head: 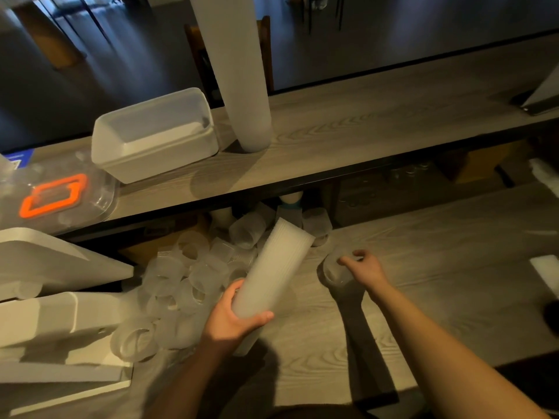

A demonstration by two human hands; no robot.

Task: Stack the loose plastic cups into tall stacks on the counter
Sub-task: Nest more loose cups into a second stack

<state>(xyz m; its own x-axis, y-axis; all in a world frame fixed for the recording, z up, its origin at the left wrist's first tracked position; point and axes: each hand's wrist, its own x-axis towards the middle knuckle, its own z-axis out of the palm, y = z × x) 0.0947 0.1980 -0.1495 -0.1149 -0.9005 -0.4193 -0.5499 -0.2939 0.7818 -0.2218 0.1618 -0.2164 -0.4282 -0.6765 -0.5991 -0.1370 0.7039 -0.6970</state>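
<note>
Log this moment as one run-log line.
left hand: grips tilted cup stack | right hand: grasps single cup on counter | loose cups remain

Light: dim, with a cool bluish cast over the far room and a warmer tone on the near wood.
Table: grey wood-grain table (423,258) in the near right, its grain running left to right.
Shelf: raised grey wood-grain shelf (378,116) behind it, crossing the scene at a slant, with dark storage space below.
Floor: dark floor (136,55) beyond the shelf.
Furniture: brown wooden chair (266,49) standing just past the shelf; thin dark chair legs (326,10) far behind.
</note>
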